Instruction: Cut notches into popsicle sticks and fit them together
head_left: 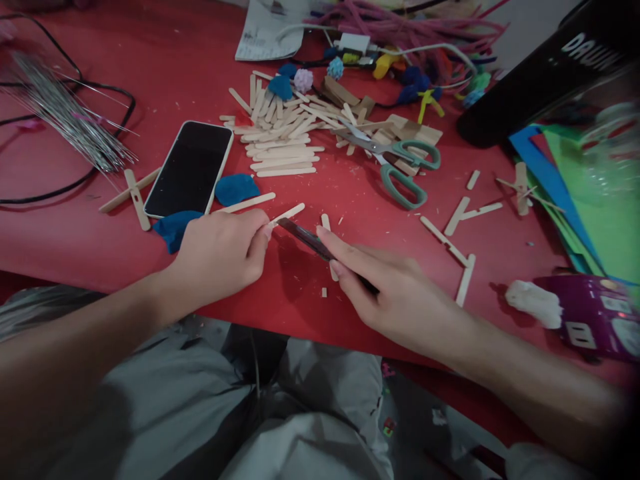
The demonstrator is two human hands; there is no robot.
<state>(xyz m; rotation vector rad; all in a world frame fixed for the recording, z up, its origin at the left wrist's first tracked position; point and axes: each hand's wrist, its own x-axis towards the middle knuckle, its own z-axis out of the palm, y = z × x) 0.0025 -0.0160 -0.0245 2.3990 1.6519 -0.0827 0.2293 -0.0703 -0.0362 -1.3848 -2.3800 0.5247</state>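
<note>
My left hand (220,257) is closed in a pinch on a thin wooden stick (289,213) near the front of the red table (350,200). My right hand (395,293) is closed round a dark craft knife (305,239), index finger laid along it, with the blade tip touching the stick right by my left fingertips. Small wood shavings and a short stick piece (327,230) lie under and around the knife.
A pile of wooden sticks (283,143), green-handled scissors (400,167) and a black phone (193,167) lie behind the hands. Blue clay lumps (235,189), wires (70,120), coloured paper sheets (590,200), a purple box (595,317) and loose sticks (453,233) surround them.
</note>
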